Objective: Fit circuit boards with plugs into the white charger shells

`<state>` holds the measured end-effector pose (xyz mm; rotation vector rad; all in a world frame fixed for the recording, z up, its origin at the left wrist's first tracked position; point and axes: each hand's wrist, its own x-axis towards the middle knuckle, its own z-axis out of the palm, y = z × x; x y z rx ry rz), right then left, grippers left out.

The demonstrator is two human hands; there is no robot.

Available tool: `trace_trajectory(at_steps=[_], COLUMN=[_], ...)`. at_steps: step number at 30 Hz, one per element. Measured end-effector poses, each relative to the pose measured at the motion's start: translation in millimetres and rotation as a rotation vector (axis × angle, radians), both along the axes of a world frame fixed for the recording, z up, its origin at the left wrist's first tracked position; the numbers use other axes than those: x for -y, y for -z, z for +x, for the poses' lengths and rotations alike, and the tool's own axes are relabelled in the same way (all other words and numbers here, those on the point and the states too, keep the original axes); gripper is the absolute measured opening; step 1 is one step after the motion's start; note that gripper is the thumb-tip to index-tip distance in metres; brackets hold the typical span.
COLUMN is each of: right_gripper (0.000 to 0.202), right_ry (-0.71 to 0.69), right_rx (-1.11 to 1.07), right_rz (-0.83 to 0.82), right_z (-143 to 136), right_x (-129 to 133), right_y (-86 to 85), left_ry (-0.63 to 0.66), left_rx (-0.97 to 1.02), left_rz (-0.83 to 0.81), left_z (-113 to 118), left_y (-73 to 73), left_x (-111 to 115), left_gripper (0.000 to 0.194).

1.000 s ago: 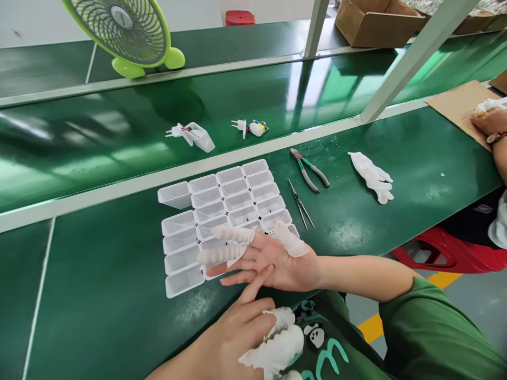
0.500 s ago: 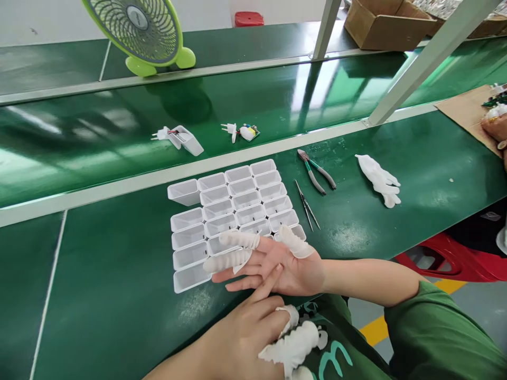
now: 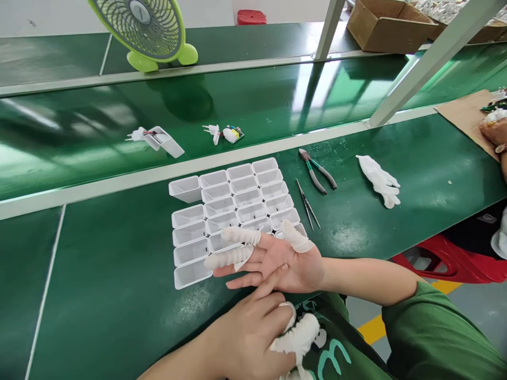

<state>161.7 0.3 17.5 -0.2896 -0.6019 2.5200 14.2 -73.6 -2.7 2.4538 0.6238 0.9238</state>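
My right hand (image 3: 283,261) lies palm up over the near edge of the trays, its fingers stretched out and spread, holding nothing. White rubber finger cots (image 3: 233,257) cover its thumb and two of its fingers. My left hand (image 3: 257,332) is seen from the back, with one finger extended and touching the right palm. Its other fingers are loosely bent and apart, several in white cots; no object shows in them. Beneath and beyond the right hand stand several rows of small white plastic housings (image 3: 188,216), some with small dark bits inside.
Diagonal cutters (image 3: 317,171), tweezers (image 3: 307,203) and a white glove (image 3: 378,179) lie to the right. On the green belt (image 3: 253,100) are a plug with housing (image 3: 158,140) and a plug with circuit board (image 3: 225,133). A fan (image 3: 146,31), posts, cardboard box (image 3: 388,29) and another person's hand (image 3: 495,129) are beyond.
The plug with housing and the plug with circuit board have shifted left along the belt. My left finger has slid slightly right on the palm; the right hand barely moved.
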Motion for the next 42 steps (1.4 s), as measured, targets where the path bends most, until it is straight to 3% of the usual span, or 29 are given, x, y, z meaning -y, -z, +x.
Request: trace_trajectory(at_steps=[4, 10, 16, 20, 29, 33, 38, 42], right_gripper=[0.083, 0.085, 0.087, 0.087, 0.089, 0.097, 0.09, 0.094], right_ry=[-0.013, 0.006, 0.027, 0.024, 0.024, -0.003, 0.038, 0.007], right_rx=[0.025, -0.016, 0.029, 0.052, -0.015, 0.01, -0.008, 0.014], right_rz=[-0.049, 0.016, 0.014, 0.0, 0.125, 0.156, 0.136, 0.156], right_z=[2.4, 3.9, 5.0, 5.1, 7.4, 7.3, 8.6, 9.0], right_x=[-0.4, -1.4, -2.6, -3.4, -3.5, -3.9, -3.3, -3.6], right_y=[-0.2, 2.3, 1.9, -1.5, 0.0, -1.6, -1.9, -1.6], left_ry=[0.03, 0.002, 0.027, 0.016, -0.019, -0.059, -0.033, -0.048], left_rx=[0.012, 0.081, 0.113, 0.119, 0.107, 0.093, 0.11, 0.081], left_rz=[0.019, 0.023, 0.042, 0.031, 0.064, -0.004, 0.115, 0.079], left_z=[7.8, -0.7, 4.5, 2.9, 5.0, 4.0, 3.3, 0.8], left_y=[-1.8, -2.6, -3.5, -2.0, -8.7, -10.7, -9.1, -8.4], left_x=[1.5, -4.3, -2.9, -1.9, -7.9, -8.7, -8.8, -9.0], left_gripper=[0.034, 0.022, 0.033, 0.028, 0.035, 0.027, 0.024, 0.02])
